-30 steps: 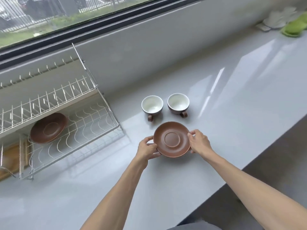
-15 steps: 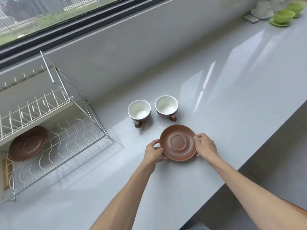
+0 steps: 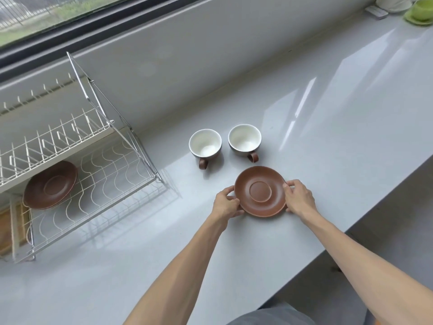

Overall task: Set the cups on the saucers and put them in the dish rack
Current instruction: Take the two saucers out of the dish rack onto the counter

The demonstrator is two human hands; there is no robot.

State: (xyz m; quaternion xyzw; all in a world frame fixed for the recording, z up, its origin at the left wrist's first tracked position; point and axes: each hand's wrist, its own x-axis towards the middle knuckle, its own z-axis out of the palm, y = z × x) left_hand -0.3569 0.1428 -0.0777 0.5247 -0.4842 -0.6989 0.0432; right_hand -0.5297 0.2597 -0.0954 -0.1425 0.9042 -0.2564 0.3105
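A brown saucer (image 3: pixel 260 191) lies on the grey counter, held at its left rim by my left hand (image 3: pixel 226 204) and at its right rim by my right hand (image 3: pixel 298 198). Just behind it stand two brown cups with white insides, the left cup (image 3: pixel 205 144) and the right cup (image 3: pixel 244 139), both upright with handles toward me. At the left, a wire dish rack (image 3: pixel 100 184) holds a second brown saucer (image 3: pixel 50 185) on its lower tier.
The counter's front edge (image 3: pixel 365 221) runs diagonally on the right, close to my right arm. A wall and window sill rise behind the cups. Green and white crockery (image 3: pixel 419 9) sits at the far right corner. A wooden board (image 3: pixel 7 228) lies under the rack.
The view has shifted, with the rack sliding left and then back right. Both hands stay on the saucer's rims and the cups have not moved on the counter.
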